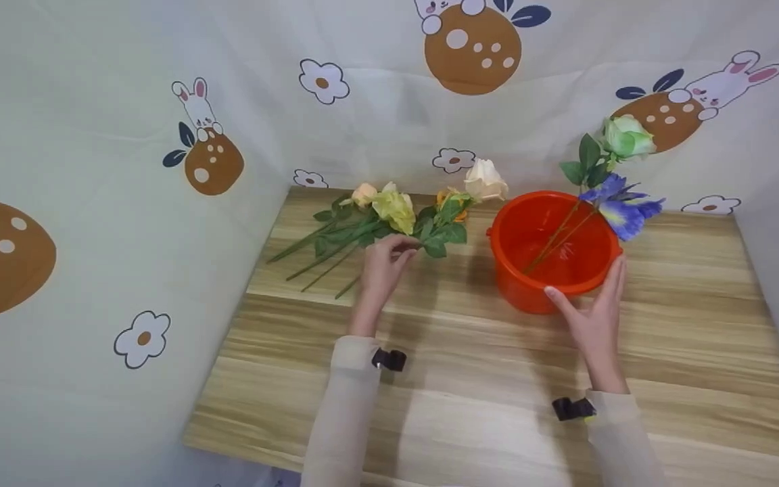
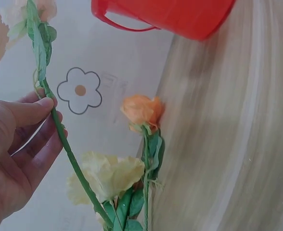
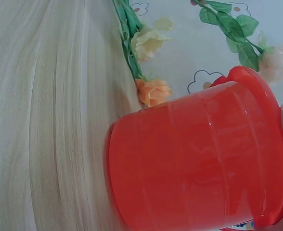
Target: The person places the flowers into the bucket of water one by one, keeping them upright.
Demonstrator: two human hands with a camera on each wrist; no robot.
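Seen from the centre of the tabletop (image 1: 484, 433), its left edge slants from 10 o'clock down to 8, beside pale printed cloth (image 1: 78, 155). Thin, straight green stems (image 1: 328, 254) fan toward 8 o'clock, the outermost tip near that edge. Close to the far edge lie a small peach rose (image 1: 364, 194), a ruffled yellow flower (image 1: 395, 208) and a crumpled, rounded orange flower (image 2: 142, 110).

At 10 o'clock the left hand (image 1: 384, 256) pinches the slim stem of a cream rose (image 1: 487, 180) between thumb and fingers (image 2: 43, 142). Broad green leaves line it, and the layered bloom points to 2 o'clock from the hand, near the rim of a red bucket (image 1: 523, 294). Toward 6 o'clock, smooth wood grain stretches between the two sleeves (image 1: 342, 419), the widest room for movement.

The bucket stands upright at 1 o'clock, round, glossy and plastic-looking, with faint bands around its wall. Two stems lean inside it. The right hand (image 1: 596, 314) touches its rim at 5 o'clock, thumb spread away from the straight fingers. A blue-violet iris (image 1: 623, 206) with yellow patches leans past the rim at 2 o'clock; a pale green rose (image 1: 628, 137) reaches farther, toward 1. The tabletop's right edge slants from 2 o'clock to 4.
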